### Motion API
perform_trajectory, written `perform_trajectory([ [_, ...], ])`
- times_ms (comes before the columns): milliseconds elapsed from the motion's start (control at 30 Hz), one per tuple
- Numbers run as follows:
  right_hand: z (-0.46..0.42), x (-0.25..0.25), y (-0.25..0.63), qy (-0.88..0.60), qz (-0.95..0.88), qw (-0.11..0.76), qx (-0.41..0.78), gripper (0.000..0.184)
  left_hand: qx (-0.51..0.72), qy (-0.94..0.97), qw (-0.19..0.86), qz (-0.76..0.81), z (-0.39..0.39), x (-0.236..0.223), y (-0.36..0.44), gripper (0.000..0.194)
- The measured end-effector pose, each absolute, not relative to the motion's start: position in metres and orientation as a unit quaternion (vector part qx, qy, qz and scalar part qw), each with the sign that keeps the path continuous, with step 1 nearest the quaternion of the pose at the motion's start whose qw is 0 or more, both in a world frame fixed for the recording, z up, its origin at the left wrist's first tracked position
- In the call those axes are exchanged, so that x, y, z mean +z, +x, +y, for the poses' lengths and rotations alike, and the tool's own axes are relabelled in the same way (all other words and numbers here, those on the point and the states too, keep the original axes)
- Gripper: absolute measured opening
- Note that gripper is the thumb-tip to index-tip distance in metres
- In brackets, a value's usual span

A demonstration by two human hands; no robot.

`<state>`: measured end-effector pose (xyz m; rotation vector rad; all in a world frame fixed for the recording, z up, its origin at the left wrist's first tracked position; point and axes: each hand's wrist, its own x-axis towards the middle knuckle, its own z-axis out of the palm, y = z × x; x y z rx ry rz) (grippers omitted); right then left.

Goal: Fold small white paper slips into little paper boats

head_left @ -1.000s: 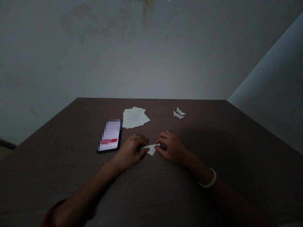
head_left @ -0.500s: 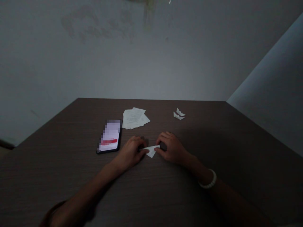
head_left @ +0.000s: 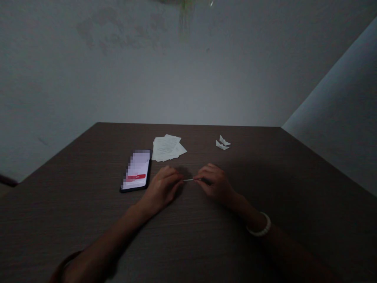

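Note:
A small folded piece of white paper (head_left: 188,180) is stretched between my two hands, seen edge-on as a thin pale line. My left hand (head_left: 165,185) pinches its left end between thumb and fingers. At the other end my right hand (head_left: 214,181) grips it the same way, with a white beaded bracelet (head_left: 262,225) on that wrist. Both hands are low over the dark wooden table (head_left: 188,243). Fingertips hide the ends of the paper, so its full shape does not show.
Beyond my left hand lies a loose stack of printed paper sheets (head_left: 167,148). A phone (head_left: 136,169) with a lit screen rests left of that hand. Two small folded paper boats (head_left: 223,143) sit toward the back right. The wall (head_left: 188,86) rises behind the table's far edge.
The folded paper's triangular face was visible before and now only its thin edge shows, so it has been tilted. Both hands have kept their pinch and shifted only slightly.

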<state>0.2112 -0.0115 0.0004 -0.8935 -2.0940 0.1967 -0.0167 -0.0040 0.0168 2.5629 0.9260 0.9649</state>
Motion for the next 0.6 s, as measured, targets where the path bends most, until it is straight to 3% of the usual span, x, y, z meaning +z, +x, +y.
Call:
perform_trajectory([
  [233, -0.0116, -0.0002, 0.2161, -0.342, -0.883, 0.32, -0.025, 0.01, 0.202, 0.931, 0.027, 0.302, -0.0049, 0.0181, -0.0152, 0.02],
  [600, -0.0159, 0.0016, 0.2159, -0.36, -0.902, 0.237, 0.024, 0.027, 0.162, 0.939, 0.048, 0.301, -0.0055, 0.014, -0.0146, 0.026],
])
